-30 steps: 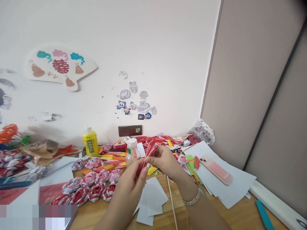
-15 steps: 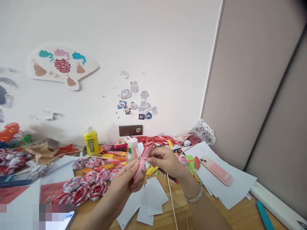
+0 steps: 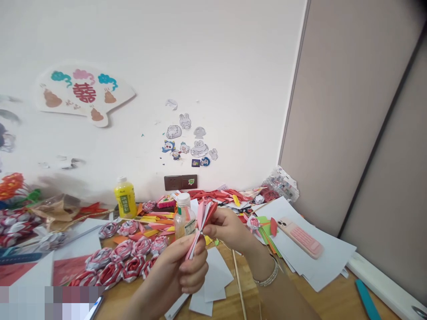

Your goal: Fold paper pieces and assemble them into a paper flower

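Observation:
A bundle of folded pink, red and white paper (image 3: 202, 215) is held upright over the middle of the table, pinched in around its waist and fanned out at the top. My left hand (image 3: 187, 264) is closed around its lower end. My right hand (image 3: 228, 226) grips its upper right side, thumb near the narrow waist. Whatever binds the waist is too small to make out. Beneath my hands lie loose white paper sheets (image 3: 218, 273) and a thin wooden stick (image 3: 239, 284). Just behind the bundle stands a clear bottle with a white cap (image 3: 183, 218).
Several red, pink and white paper roses (image 3: 111, 273) lie to the left. A yellow bottle (image 3: 126, 200) stands by the wall. On white sheets (image 3: 333, 271) at the right rests a pink phone (image 3: 302, 238). Coloured paper strips (image 3: 220, 195) line the back.
The bundle has turned more upright, and its top layers have spread apart, showing white between pink and red. My left hand has rolled so its curled fingers show.

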Tool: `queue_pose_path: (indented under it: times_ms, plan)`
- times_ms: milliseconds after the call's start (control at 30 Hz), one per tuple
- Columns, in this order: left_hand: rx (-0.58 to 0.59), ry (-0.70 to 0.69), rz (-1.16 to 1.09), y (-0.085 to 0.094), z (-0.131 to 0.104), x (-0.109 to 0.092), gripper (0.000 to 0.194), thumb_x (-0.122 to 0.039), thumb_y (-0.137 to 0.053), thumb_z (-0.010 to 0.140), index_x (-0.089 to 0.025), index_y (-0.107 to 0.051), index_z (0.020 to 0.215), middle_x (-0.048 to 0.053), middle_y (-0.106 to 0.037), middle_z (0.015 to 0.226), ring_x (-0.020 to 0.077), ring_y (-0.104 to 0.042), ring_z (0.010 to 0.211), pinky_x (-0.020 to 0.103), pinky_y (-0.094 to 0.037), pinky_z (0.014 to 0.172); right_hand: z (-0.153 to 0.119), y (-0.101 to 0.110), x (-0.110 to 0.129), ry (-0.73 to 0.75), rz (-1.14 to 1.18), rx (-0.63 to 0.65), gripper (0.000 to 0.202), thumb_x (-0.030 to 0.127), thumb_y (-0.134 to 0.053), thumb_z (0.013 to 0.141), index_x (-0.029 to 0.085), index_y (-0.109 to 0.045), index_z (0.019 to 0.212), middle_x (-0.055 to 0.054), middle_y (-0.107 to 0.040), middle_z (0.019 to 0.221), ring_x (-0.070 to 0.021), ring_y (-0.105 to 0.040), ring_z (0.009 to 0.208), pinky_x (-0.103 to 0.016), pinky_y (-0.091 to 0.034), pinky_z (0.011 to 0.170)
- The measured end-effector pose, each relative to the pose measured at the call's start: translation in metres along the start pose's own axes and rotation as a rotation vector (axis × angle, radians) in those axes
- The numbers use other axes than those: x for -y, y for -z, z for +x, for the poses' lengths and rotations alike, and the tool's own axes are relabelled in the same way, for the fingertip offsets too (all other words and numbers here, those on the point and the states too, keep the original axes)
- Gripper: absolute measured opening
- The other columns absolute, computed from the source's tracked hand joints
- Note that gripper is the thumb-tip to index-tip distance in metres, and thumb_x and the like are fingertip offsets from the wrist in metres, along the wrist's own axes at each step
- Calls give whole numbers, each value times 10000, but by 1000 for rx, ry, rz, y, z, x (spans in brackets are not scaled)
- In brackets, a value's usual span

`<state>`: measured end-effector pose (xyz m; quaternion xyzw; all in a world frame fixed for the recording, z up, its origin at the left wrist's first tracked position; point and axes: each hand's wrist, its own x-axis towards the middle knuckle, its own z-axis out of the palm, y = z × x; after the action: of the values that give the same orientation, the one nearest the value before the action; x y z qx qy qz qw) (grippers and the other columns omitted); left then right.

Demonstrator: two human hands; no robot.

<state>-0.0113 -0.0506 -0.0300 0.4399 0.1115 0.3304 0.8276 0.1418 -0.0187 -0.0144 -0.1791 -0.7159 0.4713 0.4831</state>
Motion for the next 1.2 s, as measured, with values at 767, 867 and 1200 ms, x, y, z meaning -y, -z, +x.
queue_pose_path:
  times_ms: [767, 867, 1200]
  plan:
    - [-33, -93, 7, 2, 1, 0, 304, -366, -487, 802, -150, -488, 587, -77, -306, 487, 24, -171, 371, 157, -171, 368, 1, -1, 1, -5, -34, -44, 264, 395, -654, 686, 133, -624, 696, 13, -509, 620, -89, -435, 564, -207, -345, 514]
    - [84, -70, -141, 2, 1, 7, 324, -362, -491, 789, -165, -461, 534, -87, -262, 438, 28, -162, 330, 160, -170, 331, 2, -6, -3, -24, 37, 3, 359, 483, -647, 655, 133, -629, 734, 1, -531, 646, -109, -469, 594, -231, -377, 558]
    - [-482, -240, 694, 8, 9, -3, 344, -459, -483, 770, -166, -534, 597, -35, -475, 507, 81, -389, 439, 206, -293, 455, 5, -7, -1, -140, -127, -174, 274, 401, -632, 704, 136, -566, 717, 3, -553, 629, -114, -516, 588, -229, -404, 559]
